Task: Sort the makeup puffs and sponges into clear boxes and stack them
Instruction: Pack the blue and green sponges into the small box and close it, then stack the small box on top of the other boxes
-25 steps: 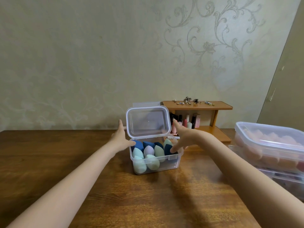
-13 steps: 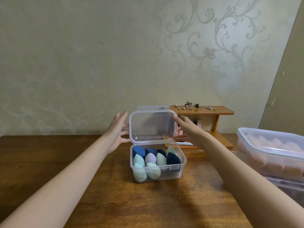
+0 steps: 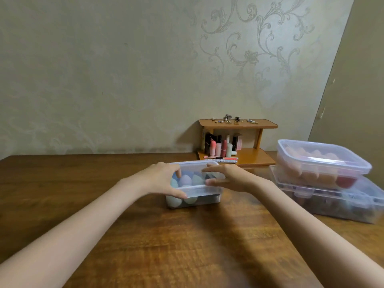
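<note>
Small clear box (image 3: 194, 191): colourless plastic, its sponges (image 3: 185, 180) showing pale green, lilac and dark blue through lid and wall. Table (image 3: 145, 235): brown wood with darker grain streaks; wall (image 3: 104, 69): pale olive-beige paper bearing a faint scrolling floral pattern. Two stacked clear boxes (image 3: 324, 175): upper contents peach, orange and one red, lower contents dark and indistinct; small shelf (image 3: 239, 123): orange-brown wood, carrying pink, red, pale green and black cosmetic tubes (image 3: 221, 147).

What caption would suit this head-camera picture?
Both hands, left and right, press the lid onto a small clear box of sponges.
</note>
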The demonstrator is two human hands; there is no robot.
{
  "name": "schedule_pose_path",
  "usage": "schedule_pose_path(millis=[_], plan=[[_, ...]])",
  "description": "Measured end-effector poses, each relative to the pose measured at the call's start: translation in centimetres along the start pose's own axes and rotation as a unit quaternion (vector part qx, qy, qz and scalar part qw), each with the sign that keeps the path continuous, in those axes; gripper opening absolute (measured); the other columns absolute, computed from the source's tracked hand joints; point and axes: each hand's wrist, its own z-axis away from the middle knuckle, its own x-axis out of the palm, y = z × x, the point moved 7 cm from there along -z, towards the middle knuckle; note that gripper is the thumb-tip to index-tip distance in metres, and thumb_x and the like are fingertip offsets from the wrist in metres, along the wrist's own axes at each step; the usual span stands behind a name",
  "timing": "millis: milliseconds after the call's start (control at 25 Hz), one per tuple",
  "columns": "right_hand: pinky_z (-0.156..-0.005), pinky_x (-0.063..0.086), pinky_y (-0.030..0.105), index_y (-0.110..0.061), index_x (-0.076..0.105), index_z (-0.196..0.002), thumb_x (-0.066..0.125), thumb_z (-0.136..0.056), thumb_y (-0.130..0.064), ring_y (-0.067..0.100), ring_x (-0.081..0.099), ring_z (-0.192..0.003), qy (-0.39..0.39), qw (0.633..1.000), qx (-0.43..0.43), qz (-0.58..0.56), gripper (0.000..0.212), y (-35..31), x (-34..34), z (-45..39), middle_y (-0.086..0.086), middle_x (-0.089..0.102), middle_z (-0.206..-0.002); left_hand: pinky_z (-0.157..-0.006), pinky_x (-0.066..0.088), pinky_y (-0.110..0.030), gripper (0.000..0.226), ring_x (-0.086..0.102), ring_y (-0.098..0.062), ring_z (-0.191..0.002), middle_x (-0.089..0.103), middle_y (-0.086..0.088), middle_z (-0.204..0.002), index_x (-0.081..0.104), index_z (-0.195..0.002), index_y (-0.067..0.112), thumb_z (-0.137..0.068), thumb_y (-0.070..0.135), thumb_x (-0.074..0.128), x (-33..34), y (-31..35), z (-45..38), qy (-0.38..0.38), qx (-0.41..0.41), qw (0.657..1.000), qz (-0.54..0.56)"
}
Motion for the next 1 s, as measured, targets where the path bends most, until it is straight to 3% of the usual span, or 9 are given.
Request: schedule_pose_path(millis=[120,320,400,480,640,760,840,920,1000], plan=[[-0.112,0.031,0.041,-0.031,0.034,-0.143,0.062,-0.086,-0.036,0.024,0.029,-0.142,-0.007,1.0,0.019,0.004,0.064,0.4,1.1,0.6,-0.003,0.019,-0.158,-0.07,0.04,-0.026,0.049,0.052,-0.018,-0.091,0.056,0.002,-0.109,0.043,-0.107,0.022,-0.075,0.047,0.07,1.0,0.7,0.8,0.045,0.01,0.998,-0.053],[-0.113,0.032,0.042,-0.03,0.035,-0.143,0.061,-0.087,-0.034,0.024,0.034,-0.14,0.062,0.997,0.002,0.053,0.063,-0.4,1.3,1.2,-0.001,0.022,-0.157,-0.071,0.044,-0.026,0.048,0.058,-0.023,-0.1,0.058,-0.006,-0.12,0.04,-0.115,0.019,-0.081,0.036,0.069,2.1,1.0,1.0,0.109,0.004,0.993,-0.05],[-0.115,0.024,0.047,-0.032,0.034,-0.143,0.061,-0.087,-0.035,0.027,0.019,-0.145,0.077,0.996,0.032,0.03,0.062,0.2,1.7,1.6,0.0,0.012,-0.159,-0.083,0.043,-0.028,0.049,0.05,-0.021,-0.112,0.049,-0.003,-0.13,0.042,-0.113,0.021,-0.077,0.037,0.072,2.3,-0.1,0.8,0.089,-0.017,0.996,0.02],[-0.115,0.022,0.05,-0.034,0.031,-0.143,0.064,-0.085,-0.034,0.032,0.013,-0.145,0.091,0.988,0.098,-0.075,0.067,0.9,2.2,2.4,0.006,0.006,-0.159,-0.099,0.038,-0.035,0.056,0.038,-0.022,-0.126,0.036,-0.004,-0.14,0.043,-0.118,0.024,-0.073,0.04,0.075,2.7,-1.5,1.0,0.076,-0.073,0.986,0.131],[-0.103,0.043,0.04,-0.02,0.036,-0.141,0.067,-0.083,-0.012,0.027,0.044,-0.13,0.134,0.947,0.109,-0.27,0.067,-0.3,0.9,4.2,0.01,0.039,-0.146,-0.099,0.045,-0.041,0.054,0.044,-0.023,-0.12,0.04,-0.006,-0.136,0.047,-0.122,0.022,-0.076,0.028,0.075,2.9,-2.2,1.2,0.083,-0.157,0.896,0.407],[-0.093,0.053,0.041,-0.012,0.043,-0.136,0.068,-0.079,-0.005,0.028,0.06,-0.111,0.263,0.907,0.077,-0.319,0.062,-0.4,-5.4,5.6,0.017,0.054,-0.131,-0.091,0.051,-0.041,0.044,0.056,-0.024,-0.106,0.05,-0.009,-0.128,0.049,-0.111,0.02,-0.076,0.019,0.076,-1.0,0.7,-0.7,0.15,-0.098,0.826,0.534],[-0.089,0.053,0.036,-0.014,0.044,-0.134,0.066,-0.078,-0.003,0.025,0.06,-0.1,0.366,0.872,0.065,-0.318,0.06,0.2,-11.0,7.8,0.015,0.059,-0.12,-0.073,0.05,-0.029,0.044,0.056,-0.017,-0.092,0.053,-0.005,-0.12,0.048,-0.113,0.018,-0.077,0.014,0.074,-4.9,4.6,-2.3,0.216,-0.032,0.796,0.564],[-0.088,0.049,0.033,-0.016,0.042,-0.135,0.061,-0.08,-0.006,0.021,0.057,-0.095,0.455,0.831,0.059,-0.314,0.059,1.3,-15.9,11.5,0.011,0.059,-0.112,-0.068,0.049,-0.023,0.049,0.057,-0.017,-0.093,0.051,-0.003,-0.117,0.048,-0.121,0.014,-0.079,0.015,0.073,-8.5,10.5,-3.5,0.255,0.033,0.79,0.557],[-0.095,0.046,0.032,-0.018,0.039,-0.136,0.057,-0.082,-0.017,0.023,0.057,-0.1,0.523,0.794,0.1,-0.292,0.057,4.0,-18.3,15.2,0.01,0.06,-0.113,-0.071,0.05,-0.024,0.05,0.057,-0.019,-0.098,0.054,-0.006,-0.121,0.047,-0.124,0.014,-0.08,0.017,0.072,-9.5,16.2,-5.0,0.242,0.078,0.805,0.536]])
